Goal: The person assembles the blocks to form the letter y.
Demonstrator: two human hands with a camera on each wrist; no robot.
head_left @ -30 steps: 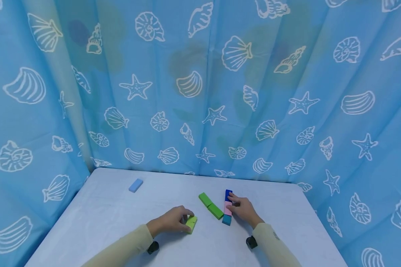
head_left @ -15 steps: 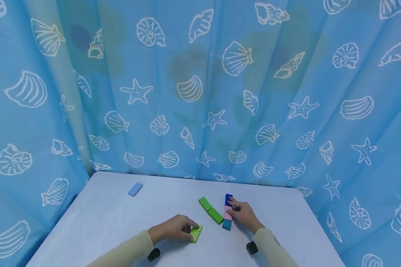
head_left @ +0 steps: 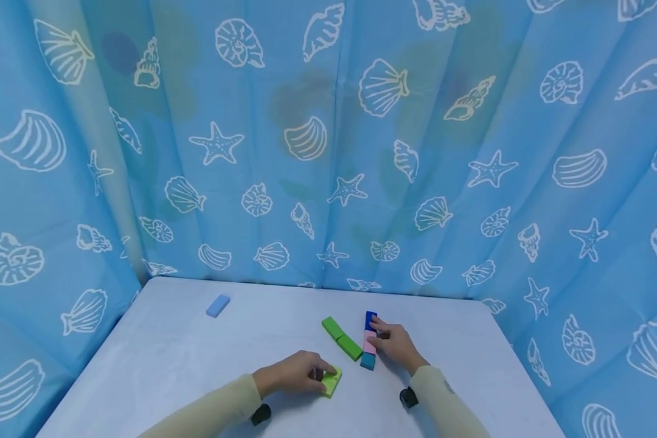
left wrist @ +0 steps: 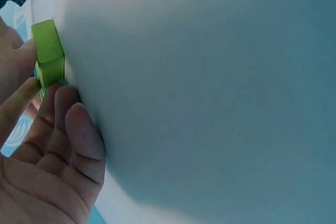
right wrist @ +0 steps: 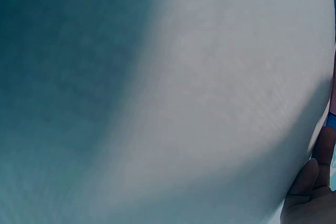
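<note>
My left hand [head_left: 295, 372] pinches a lime-green block [head_left: 333, 382] between thumb and fingers, low over the tabletop. The left wrist view shows the lime block [left wrist: 48, 51] between the thumb and index finger, the other fingers bent below. My right hand [head_left: 398, 345] rests against a straight row of blocks, its fingertips on the dark blue block [head_left: 370, 320] and the thumb at the pink block [head_left: 368, 344]. A teal block [head_left: 368, 361] ends the row at the near side. In the right wrist view, only some fingers [right wrist: 323, 153] show at the edge.
Two green blocks [head_left: 334, 328] lie end to end, slanting toward the teal block. A light blue block [head_left: 218, 306] lies alone at the table's far left. The white table [head_left: 263, 316] is bounded by a blue shell-print curtain [head_left: 306, 213].
My left hand has moved right with the lime block, closer to the row of blocks. The right hand stays at the row. The head view shifts slightly.
</note>
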